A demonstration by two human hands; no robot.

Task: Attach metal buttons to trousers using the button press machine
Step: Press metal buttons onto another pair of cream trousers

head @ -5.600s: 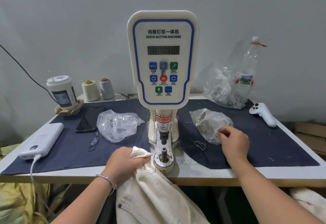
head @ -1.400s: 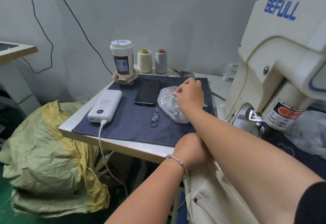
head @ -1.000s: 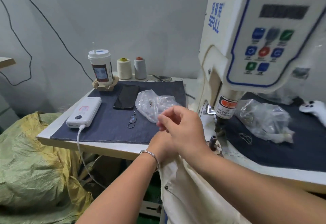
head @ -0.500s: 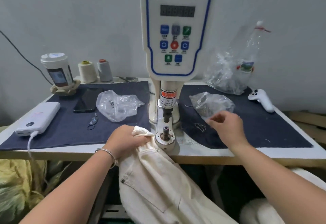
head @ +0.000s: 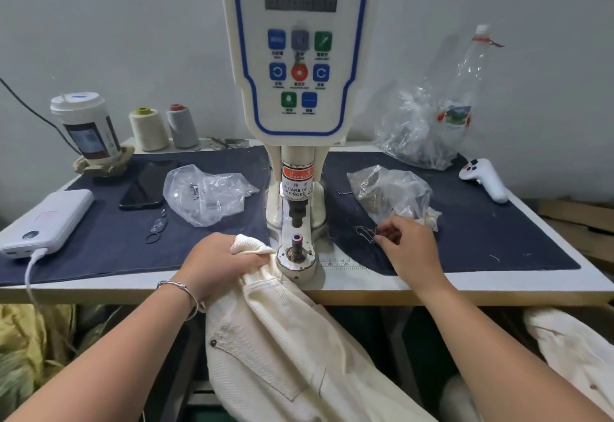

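Cream trousers (head: 285, 352) are gripped at a bunched fold by the left hand (head: 221, 263), fingers curled round the fabric, right beside the round lower die (head: 296, 253) of the button press machine (head: 297, 95). The rest of the garment is draped off the table edge (head: 465, 295) below both hands. The right hand (head: 410, 247) is held just right of the die, over the dark cloth mat (head: 481, 222), fingers curled in a pinch; whether anything is held in the pinch cannot be told. Loose threads (head: 365, 232) are seen at its fingertips. A clear bag with small metal parts (head: 388, 192) lies just beyond the right hand. A second clear bag (head: 206, 192) lies beyond the left hand. Further left of it: a phone (head: 144, 185), a power bank (head: 46, 219), a lidded cup (head: 84, 125), and two thread cones (head: 164, 127).
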